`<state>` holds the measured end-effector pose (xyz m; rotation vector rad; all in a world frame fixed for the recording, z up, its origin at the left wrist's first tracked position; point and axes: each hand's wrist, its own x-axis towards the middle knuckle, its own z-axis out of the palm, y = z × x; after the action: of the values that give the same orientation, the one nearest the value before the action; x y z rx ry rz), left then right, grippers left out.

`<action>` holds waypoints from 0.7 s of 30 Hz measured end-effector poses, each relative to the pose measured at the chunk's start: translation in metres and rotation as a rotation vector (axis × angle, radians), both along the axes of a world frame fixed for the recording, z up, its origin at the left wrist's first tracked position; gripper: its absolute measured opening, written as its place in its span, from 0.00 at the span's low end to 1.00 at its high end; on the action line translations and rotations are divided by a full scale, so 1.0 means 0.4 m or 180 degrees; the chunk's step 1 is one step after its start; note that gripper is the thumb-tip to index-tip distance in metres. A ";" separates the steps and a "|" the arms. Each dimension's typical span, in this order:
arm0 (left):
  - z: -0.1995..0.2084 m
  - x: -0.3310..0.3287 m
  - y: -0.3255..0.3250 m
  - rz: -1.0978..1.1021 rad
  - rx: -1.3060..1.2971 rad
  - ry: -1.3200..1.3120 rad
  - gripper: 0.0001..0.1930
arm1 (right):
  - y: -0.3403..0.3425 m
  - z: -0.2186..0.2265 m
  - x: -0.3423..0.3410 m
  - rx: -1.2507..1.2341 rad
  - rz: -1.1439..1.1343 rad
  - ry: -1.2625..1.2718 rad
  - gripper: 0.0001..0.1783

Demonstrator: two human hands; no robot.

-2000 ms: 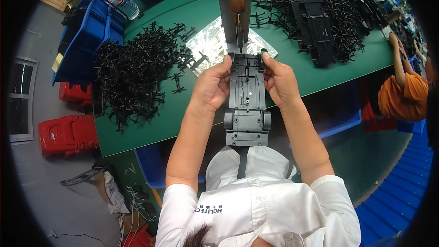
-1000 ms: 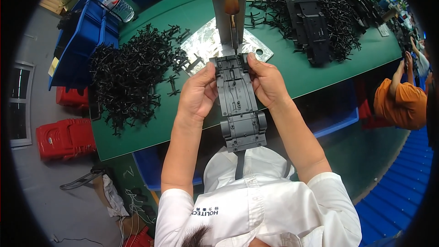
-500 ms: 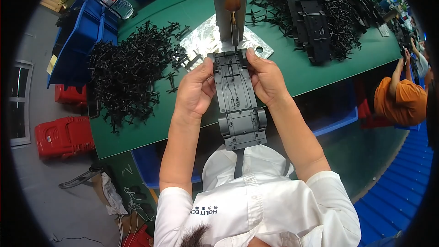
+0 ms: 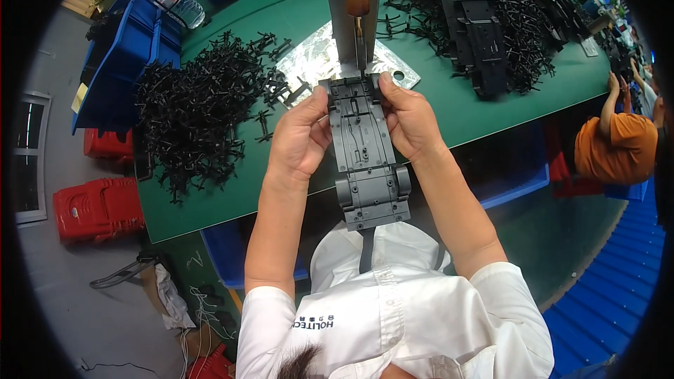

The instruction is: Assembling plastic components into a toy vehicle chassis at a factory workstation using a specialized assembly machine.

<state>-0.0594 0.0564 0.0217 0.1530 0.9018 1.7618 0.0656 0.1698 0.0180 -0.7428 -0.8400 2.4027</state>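
Between my two hands I hold a long dark grey plastic chassis plate (image 4: 360, 137), its far end under an upright tool. My left hand (image 4: 303, 137) grips the far left edge, thumb on top and fingers curled beneath. On the far right edge, my right hand (image 4: 409, 116) does the same. The thin tip of the upright tool (image 4: 360, 38) comes down at the plate's far right corner; whether it touches I cannot tell. Below that end lies a shiny metal plate (image 4: 312, 60) on the green table (image 4: 288, 17).
A heap of small black plastic parts (image 4: 200, 109) covers the table's left side. At the back right, stacked chassis plates (image 4: 477, 35) lie on another black heap. Blue bins (image 4: 126, 63), a water bottle (image 4: 175, 1) and red stools (image 4: 98, 210) are leftward. A person in orange (image 4: 618, 151) sits right.
My hands and the chassis plate stay almost where they were. At the right, the person in orange has shifted slightly.
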 end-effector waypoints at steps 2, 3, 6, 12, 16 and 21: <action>0.004 0.001 -0.001 0.0004 -0.0015 0.0006 0.14 | 0.003 0.000 0.003 -0.0078 0.0026 0.0056 0.17; 0.004 0.001 -0.001 0.0003 -0.0014 0.0006 0.14 | 0.004 0.001 0.004 -0.0153 0.0053 0.0114 0.16; 0.003 -0.001 -0.001 -0.0014 -0.0018 0.0000 0.14 | 0.004 0.003 0.002 -0.0159 0.0052 0.0160 0.15; -0.003 -0.003 0.000 0.0019 -0.0059 -0.0026 0.14 | -0.001 0.008 -0.001 -0.0039 -0.0047 0.0052 0.19; 0.001 -0.001 0.001 0.0046 -0.0096 -0.0010 0.14 | 0.003 0.007 0.002 -0.0183 0.0001 0.0166 0.16; 0.003 -0.001 0.004 0.0040 -0.0161 -0.0001 0.14 | 0.006 0.001 0.003 -0.0162 0.0031 0.0130 0.17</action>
<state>-0.0598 0.0580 0.0229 0.1143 0.9481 1.7490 0.0668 0.1723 0.0183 -0.7080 -0.7705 2.4477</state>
